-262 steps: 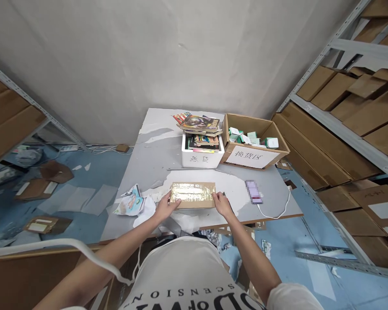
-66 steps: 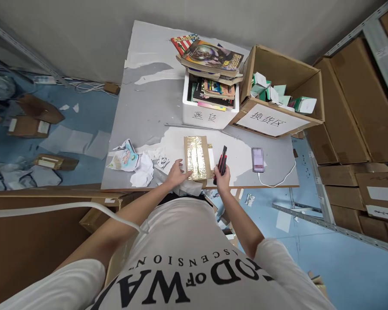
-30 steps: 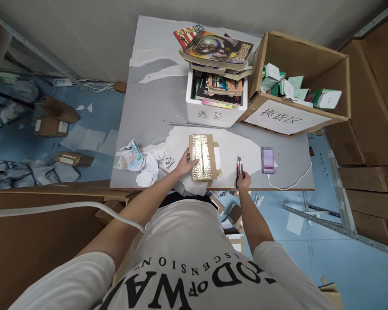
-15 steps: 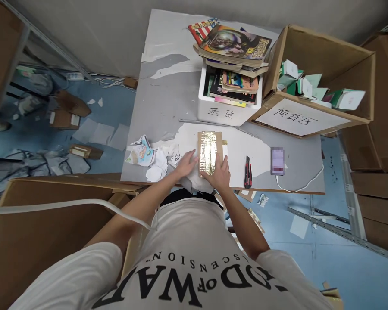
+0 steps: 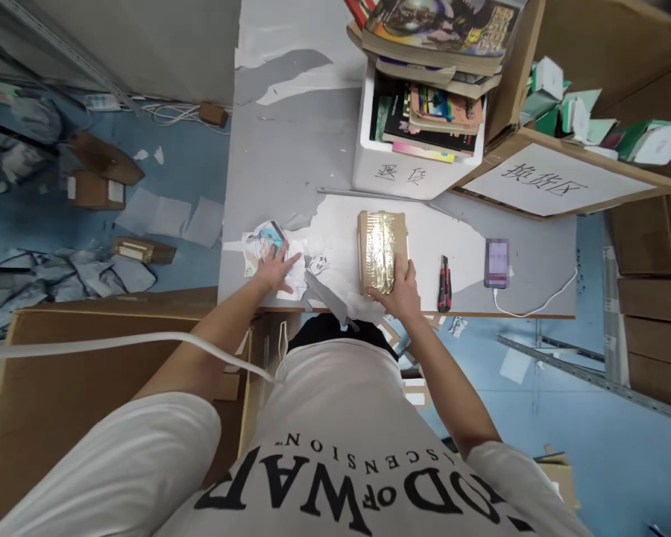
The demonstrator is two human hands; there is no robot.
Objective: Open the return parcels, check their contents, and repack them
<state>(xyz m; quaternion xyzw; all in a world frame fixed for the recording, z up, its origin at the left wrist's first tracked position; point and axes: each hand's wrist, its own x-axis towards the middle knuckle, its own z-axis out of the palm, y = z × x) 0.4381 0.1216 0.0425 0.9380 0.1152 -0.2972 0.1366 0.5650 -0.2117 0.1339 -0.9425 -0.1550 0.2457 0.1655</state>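
Note:
My left hand (image 5: 273, 270) is spread, palm down, on crumpled paper and a printed plastic wrapper (image 5: 269, 235) at the left of the table. A small cardboard box (image 5: 381, 250) with shiny gold tape along its top lies near the front edge. My right hand (image 5: 401, 289) grips its near right corner, thumb at the near side and fingers along the right side. Just right of that hand lies a red and black box cutter (image 5: 444, 285). A torn grey strip (image 5: 325, 292) hangs over the table's edge between my hands.
A phone (image 5: 497, 262) on a charging cable lies at the right. Behind stand a white bin (image 5: 402, 175) stacked with books and a large labelled carton (image 5: 564, 179) holding green and white boxes. A big open carton (image 5: 106, 317) stands at my left, below the table.
My left hand has moved left, from beside the box onto the crumpled paper, with its fingers now spread. My right hand stays on the box. The whole view has shifted.

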